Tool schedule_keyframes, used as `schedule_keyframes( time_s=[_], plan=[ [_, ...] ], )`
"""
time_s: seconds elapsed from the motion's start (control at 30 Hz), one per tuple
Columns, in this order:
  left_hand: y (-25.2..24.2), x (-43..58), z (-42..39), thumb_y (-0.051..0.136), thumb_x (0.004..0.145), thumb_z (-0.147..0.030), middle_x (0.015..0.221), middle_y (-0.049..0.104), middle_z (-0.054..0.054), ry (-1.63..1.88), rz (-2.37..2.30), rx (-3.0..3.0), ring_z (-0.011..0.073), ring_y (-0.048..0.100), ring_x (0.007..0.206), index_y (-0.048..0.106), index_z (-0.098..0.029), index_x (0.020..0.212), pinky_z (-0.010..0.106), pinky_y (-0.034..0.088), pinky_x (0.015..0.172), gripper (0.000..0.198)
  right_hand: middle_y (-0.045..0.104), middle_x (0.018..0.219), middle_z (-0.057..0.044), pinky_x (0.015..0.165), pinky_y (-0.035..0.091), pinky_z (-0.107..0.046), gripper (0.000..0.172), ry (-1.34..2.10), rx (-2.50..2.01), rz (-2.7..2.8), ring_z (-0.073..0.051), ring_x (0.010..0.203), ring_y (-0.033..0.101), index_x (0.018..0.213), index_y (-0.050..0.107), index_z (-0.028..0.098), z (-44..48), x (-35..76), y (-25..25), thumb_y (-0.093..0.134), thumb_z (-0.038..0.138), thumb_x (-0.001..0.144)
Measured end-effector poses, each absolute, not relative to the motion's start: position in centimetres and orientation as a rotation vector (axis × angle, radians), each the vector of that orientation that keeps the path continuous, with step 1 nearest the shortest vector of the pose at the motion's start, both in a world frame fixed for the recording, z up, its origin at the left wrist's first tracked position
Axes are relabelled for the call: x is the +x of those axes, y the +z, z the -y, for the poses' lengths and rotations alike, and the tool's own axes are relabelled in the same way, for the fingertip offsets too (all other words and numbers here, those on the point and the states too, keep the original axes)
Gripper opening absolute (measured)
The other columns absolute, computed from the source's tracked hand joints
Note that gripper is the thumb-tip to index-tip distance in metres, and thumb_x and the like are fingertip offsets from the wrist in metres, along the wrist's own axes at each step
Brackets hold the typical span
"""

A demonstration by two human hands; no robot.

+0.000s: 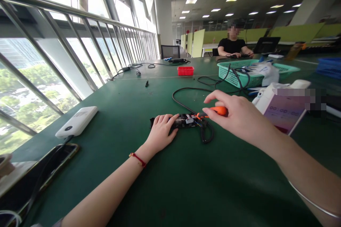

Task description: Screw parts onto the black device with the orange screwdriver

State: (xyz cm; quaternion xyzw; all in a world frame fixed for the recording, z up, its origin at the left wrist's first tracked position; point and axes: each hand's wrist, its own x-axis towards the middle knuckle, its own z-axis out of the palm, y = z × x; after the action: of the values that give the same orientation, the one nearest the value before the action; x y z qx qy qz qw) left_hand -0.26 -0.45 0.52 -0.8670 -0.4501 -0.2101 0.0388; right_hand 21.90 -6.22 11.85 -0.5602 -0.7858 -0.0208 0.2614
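On the green table (165, 184) lies a small black device with its circuit board exposed (183, 120), a black cable (186, 94) running from it. My left hand (162, 133) presses down on the device's left end, fingers curled over it. My right hand (234, 115) pinches an orange-handled screwdriver (217, 111), its tip pointing at the board's right end.
A white power bank (77, 121) and a phone (45, 168) lie at the left. A red tray (185, 71) and a teal basket (239, 72) stand farther back, a tablet with a timer (283, 111) at the right. A person sits at the far end.
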Motion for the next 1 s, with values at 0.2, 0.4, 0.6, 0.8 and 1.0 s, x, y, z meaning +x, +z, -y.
schedule_keyframes(
  time_s=[0.2,0.4,0.6,0.8,1.0],
  plan=[
    [0.40,-0.29,0.41,0.046,0.086,-0.028,0.116,0.052,0.007,-0.635,1.381,-2.655,0.0243,0.045,0.107,0.040,-0.023,0.131,0.043,0.032,0.098,0.046,0.060,0.065,0.001,0.049,0.035,-0.023,0.027,-0.127,-1.434,2.049,-0.015,0.054,0.054,0.104,0.050,0.022,5.97,21.91,11.51,0.051,0.032,0.079],
    [0.43,-0.33,0.39,0.045,0.086,-0.028,0.117,0.051,0.007,-0.632,1.378,-2.659,0.0245,0.044,0.108,0.041,-0.022,0.131,0.043,0.031,0.099,0.046,0.048,0.047,0.004,0.046,0.031,-0.023,0.022,-0.056,-1.498,2.080,-0.014,0.046,0.048,0.087,0.056,0.023,5.90,21.98,11.44,0.047,0.042,0.083],
    [0.45,-0.32,0.41,0.046,0.086,-0.028,0.117,0.051,0.007,-0.615,1.386,-2.654,0.0244,0.044,0.108,0.040,-0.023,0.132,0.043,0.031,0.099,0.047,0.061,0.074,-0.001,0.055,0.037,-0.024,0.034,-0.095,-1.381,1.998,-0.015,0.062,0.056,0.107,0.047,0.021,5.67,22.23,11.39,0.055,0.030,0.076],
    [0.52,-0.28,0.54,0.045,0.087,-0.029,0.117,0.052,0.007,-0.607,1.390,-2.662,0.0245,0.044,0.108,0.040,-0.021,0.132,0.042,0.031,0.100,0.046,0.052,0.050,0.004,0.045,0.030,-0.023,0.021,0.025,-1.484,2.012,-0.011,0.043,0.044,0.088,0.056,0.022,5.52,22.37,11.32,0.048,0.040,0.083],
    [0.51,-0.30,0.58,0.044,0.089,-0.029,0.117,0.052,0.006,-0.611,1.394,-2.652,0.0236,0.044,0.108,0.041,-0.022,0.131,0.041,0.031,0.099,0.043,0.055,0.058,0.003,0.046,0.032,-0.021,0.024,-0.036,-1.406,1.992,-0.012,0.051,0.050,0.095,0.053,0.021,5.26,22.64,10.99,0.056,0.035,0.077]
  ],
)
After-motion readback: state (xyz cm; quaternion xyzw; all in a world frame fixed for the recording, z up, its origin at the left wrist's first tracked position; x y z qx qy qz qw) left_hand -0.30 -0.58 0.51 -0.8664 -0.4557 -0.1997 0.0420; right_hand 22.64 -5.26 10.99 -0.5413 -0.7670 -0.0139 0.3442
